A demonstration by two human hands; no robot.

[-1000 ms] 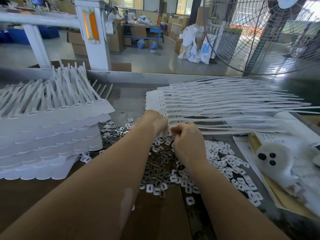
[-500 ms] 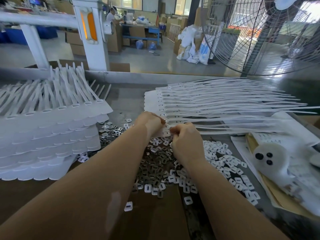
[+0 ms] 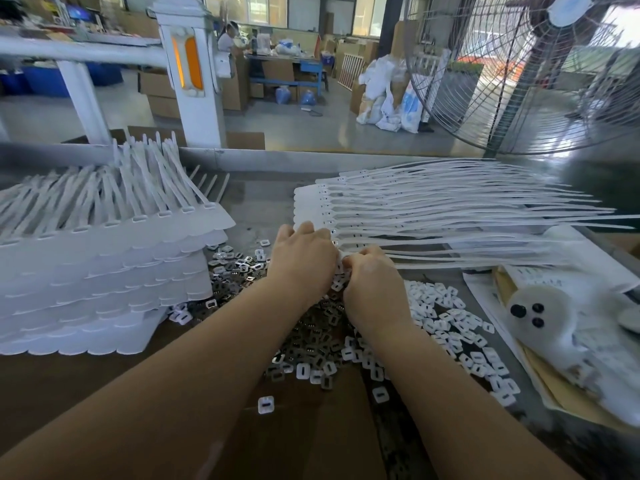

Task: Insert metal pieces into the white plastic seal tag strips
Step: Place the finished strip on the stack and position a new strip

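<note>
The head camera, the only view, looks down two bare forearms to a cluttered work table (image 3: pixel 263 202). The left hand (image 3: pixel 304 258) lies knuckles-up on the near edge of the fanned row of white plastic seal tag strips (image 3: pixel 433 216), its fingers curved over the flat tag heads and pressing them down; whether it pinches one tag cannot be told. The right hand (image 3: pixel 375 285) is just beside it, touching or nearly so, fingers curled in tight toward the same near tag head, apparently pinching something small, though the piece itself is hidden. The strips run with their long axis left to right: heads with their small slots at the left, by the hands, thin tails reaching off to the right. Beneath and behind the wrists lies the heap of small square slotted metal pieces (image 3: pixel 311 344), with white plastic square clips (image 3: pixel 460 323) spread to the right of it. A tall stack of white tag strips (image 3: pixel 104 265) stands at the left, well apart. The slot to be filled seems to lie directly ahead of the right fingertips, and the right hand is nearer the metal heap for the next pick.
</note>
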